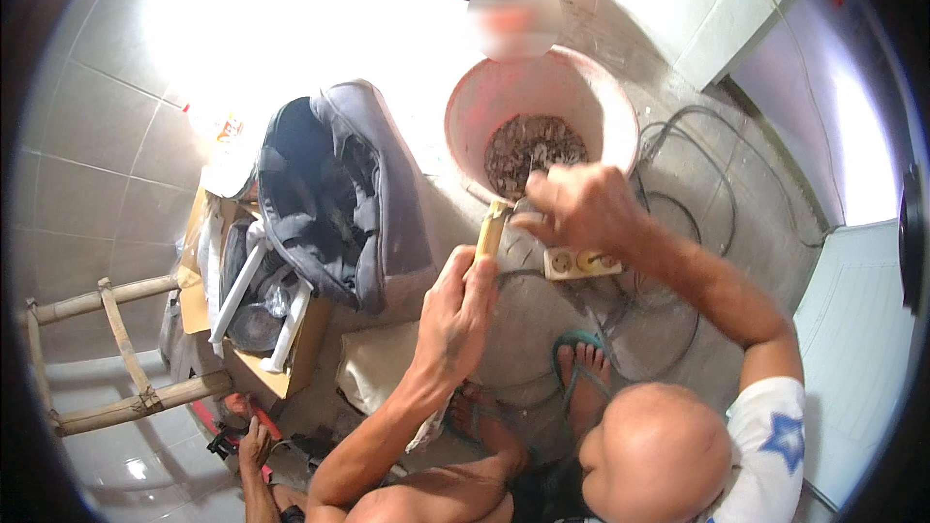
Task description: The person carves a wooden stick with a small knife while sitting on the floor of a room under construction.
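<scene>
My left hand [453, 315] is closed around a short, yellow, bar-shaped piece [491, 230], its upper end pointing toward the bucket. Just to the right of that end, my right hand [586, 211] is curled with the fingers pinched. Something small and dark shows at its fingertips, too blurred to name. Both hands are in front of a large pinkish bucket [615, 97], which has dark, crumbly rubble [533, 140] in its bottom. Below my right hand, a pale power strip [581, 263] with round sockets lies on the floor.
Left of the bucket sits an open dark grey bag [387, 174], beside a cardboard box [310, 344] of assorted items. A bamboo ladder [145, 397] leans in at far left. Black cables [697, 232] loop at right. Another person's hand [254, 447] holds an orange-red object at lower left.
</scene>
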`<move>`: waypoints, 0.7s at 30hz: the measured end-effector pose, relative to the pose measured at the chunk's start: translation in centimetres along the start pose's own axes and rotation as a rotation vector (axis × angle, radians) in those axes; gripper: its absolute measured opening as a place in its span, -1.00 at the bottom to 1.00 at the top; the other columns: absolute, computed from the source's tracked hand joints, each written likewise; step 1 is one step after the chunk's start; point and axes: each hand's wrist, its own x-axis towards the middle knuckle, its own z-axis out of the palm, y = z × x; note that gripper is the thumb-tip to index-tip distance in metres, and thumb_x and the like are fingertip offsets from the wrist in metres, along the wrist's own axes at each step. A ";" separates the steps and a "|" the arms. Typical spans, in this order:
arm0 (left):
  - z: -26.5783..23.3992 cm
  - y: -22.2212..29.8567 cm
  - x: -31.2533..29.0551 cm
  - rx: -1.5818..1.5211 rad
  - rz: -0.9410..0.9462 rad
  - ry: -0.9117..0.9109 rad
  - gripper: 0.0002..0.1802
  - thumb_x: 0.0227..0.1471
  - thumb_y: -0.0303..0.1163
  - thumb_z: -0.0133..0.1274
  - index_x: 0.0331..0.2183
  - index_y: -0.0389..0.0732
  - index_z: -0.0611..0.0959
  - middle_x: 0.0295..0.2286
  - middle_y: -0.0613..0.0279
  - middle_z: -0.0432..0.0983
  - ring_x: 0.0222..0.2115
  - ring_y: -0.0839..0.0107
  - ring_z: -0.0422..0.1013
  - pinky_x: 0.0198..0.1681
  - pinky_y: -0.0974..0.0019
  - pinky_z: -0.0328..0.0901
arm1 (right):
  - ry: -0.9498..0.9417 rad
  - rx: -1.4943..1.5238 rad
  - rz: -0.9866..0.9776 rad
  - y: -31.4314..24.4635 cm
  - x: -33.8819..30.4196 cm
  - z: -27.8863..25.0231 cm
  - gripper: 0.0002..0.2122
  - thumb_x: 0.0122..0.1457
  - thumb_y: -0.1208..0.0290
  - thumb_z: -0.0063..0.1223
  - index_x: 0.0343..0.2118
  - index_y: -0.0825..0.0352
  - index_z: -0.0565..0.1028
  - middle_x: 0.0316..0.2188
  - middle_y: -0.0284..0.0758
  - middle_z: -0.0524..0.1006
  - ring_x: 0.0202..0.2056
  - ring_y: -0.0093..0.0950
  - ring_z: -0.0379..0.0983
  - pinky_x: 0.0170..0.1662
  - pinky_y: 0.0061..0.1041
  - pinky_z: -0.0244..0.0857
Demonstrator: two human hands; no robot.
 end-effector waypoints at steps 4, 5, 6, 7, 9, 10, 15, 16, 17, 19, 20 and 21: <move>0.7 -0.2 0.9 0.028 -0.009 0.028 -0.61 0.29 -0.11 -0.23 -0.28 -0.27 0.45 -0.64 0.28 0.32 -0.59 0.53 0.29 -0.53 0.37 0.19 | 0.309 0.107 0.426 9.6 -2.9 5.2 -0.65 0.25 0.05 -0.08 -0.40 0.30 0.48 -0.70 -0.25 0.47 -0.75 -0.41 0.42 -0.64 -0.39 0.36; 0.2 -1.2 -0.6 0.066 -0.031 0.043 -0.61 0.30 -0.11 -0.23 -0.27 -0.27 0.45 -0.64 0.27 0.32 -0.59 0.53 0.28 -0.54 0.37 0.19 | 0.172 0.052 0.756 12.8 -1.8 1.3 -0.67 0.27 0.11 -0.11 -0.40 0.30 0.50 -0.67 -0.25 0.49 -0.70 -0.40 0.44 -0.58 -0.38 0.36; -0.3 -1.6 -1.7 0.115 -0.037 0.075 -0.62 0.30 -0.11 -0.23 -0.27 -0.26 0.45 -0.65 0.27 0.31 -0.59 0.53 0.27 -0.54 0.37 0.19 | -0.024 -0.026 1.066 16.1 -0.9 -3.5 -0.69 0.29 0.17 -0.14 -0.41 0.30 0.52 -0.65 -0.25 0.51 -0.65 -0.39 0.45 -0.52 -0.37 0.36; -0.8 -3.0 -1.7 0.113 -0.044 0.069 -0.66 0.29 -0.14 -0.21 -0.25 -0.25 0.44 -0.65 0.29 0.30 -0.61 0.53 0.23 -0.54 0.37 0.18 | 0.085 -0.063 1.036 15.0 0.4 -6.5 -0.63 0.32 0.17 -0.18 -0.45 0.35 0.52 -0.68 -0.26 0.47 -0.65 -0.44 0.38 -0.55 -0.39 0.29; -0.4 -1.8 -0.9 0.082 -0.067 0.038 -0.67 0.29 -0.16 -0.19 -0.24 -0.25 0.44 -0.64 0.30 0.29 -0.61 0.54 0.22 -0.54 0.37 0.18 | 0.191 -0.014 0.922 11.3 -1.7 -5.6 -0.60 0.35 0.20 -0.20 -0.48 0.41 0.51 -0.70 -0.25 0.44 -0.64 -0.49 0.34 -0.58 -0.40 0.22; -0.3 -0.8 0.0 0.050 -0.025 0.017 -0.69 0.29 -0.17 -0.18 -0.23 -0.25 0.43 -0.64 0.31 0.28 -0.61 0.54 0.21 -0.54 0.37 0.17 | 0.264 0.069 0.786 9.4 -1.1 -3.8 -0.62 0.34 0.23 -0.19 -0.47 0.43 0.50 -0.68 -0.22 0.44 -0.63 -0.48 0.35 -0.57 -0.40 0.22; -0.5 0.3 0.5 -0.033 0.088 0.038 -0.72 0.30 -0.17 -0.19 -0.24 -0.21 0.41 -0.63 0.46 0.24 -0.69 0.74 0.12 -0.67 0.57 0.04 | -0.009 0.350 0.407 -2.5 0.8 -3.2 -0.69 0.26 0.22 -0.03 -0.45 0.41 0.44 -0.65 -0.16 0.45 -0.58 -0.20 0.48 -0.55 -0.33 0.29; -0.5 0.3 0.4 -0.033 0.080 0.027 -0.72 0.30 -0.17 -0.19 -0.24 -0.21 0.41 -0.63 0.46 0.24 -0.69 0.74 0.12 -0.67 0.57 0.04 | -0.013 0.359 0.349 -3.5 1.0 -3.2 -0.67 0.24 0.18 0.00 -0.48 0.40 0.42 -0.65 -0.17 0.44 -0.60 -0.18 0.47 -0.56 -0.32 0.29; -0.5 0.6 0.2 -0.016 0.043 0.026 -0.72 0.29 -0.19 -0.17 -0.22 -0.22 0.41 -0.61 0.38 0.28 -0.64 0.64 0.18 -0.58 0.46 0.12 | -0.016 0.368 0.291 -4.0 0.9 -3.0 -0.64 0.22 0.14 0.03 -0.52 0.38 0.40 -0.66 -0.18 0.44 -0.61 -0.16 0.45 -0.58 -0.32 0.28; -0.2 0.7 -0.1 -0.002 0.008 0.028 -0.73 0.27 -0.21 -0.16 -0.21 -0.24 0.42 -0.60 0.30 0.33 -0.58 0.54 0.24 -0.50 0.35 0.20 | -0.003 0.342 0.262 -3.8 0.7 -2.4 -0.63 0.21 0.11 0.04 -0.54 0.35 0.38 -0.68 -0.21 0.43 -0.65 -0.19 0.45 -0.60 -0.32 0.29; 0.1 0.5 -0.2 -0.003 0.006 0.036 -0.72 0.27 -0.21 -0.16 -0.21 -0.25 0.42 -0.60 0.28 0.33 -0.58 0.53 0.25 -0.50 0.34 0.20 | 0.013 0.314 0.228 -3.7 0.6 -2.0 -0.62 0.20 0.08 0.05 -0.56 0.32 0.37 -0.71 -0.23 0.41 -0.68 -0.23 0.44 -0.62 -0.32 0.29; 0.3 0.4 -0.3 0.001 0.007 0.050 -0.71 0.27 -0.21 -0.16 -0.22 -0.27 0.43 -0.60 0.26 0.34 -0.58 0.51 0.26 -0.50 0.33 0.20 | 0.014 0.317 0.227 -3.3 0.5 -1.6 -0.62 0.20 0.08 0.05 -0.56 0.32 0.37 -0.71 -0.23 0.41 -0.68 -0.23 0.44 -0.62 -0.32 0.29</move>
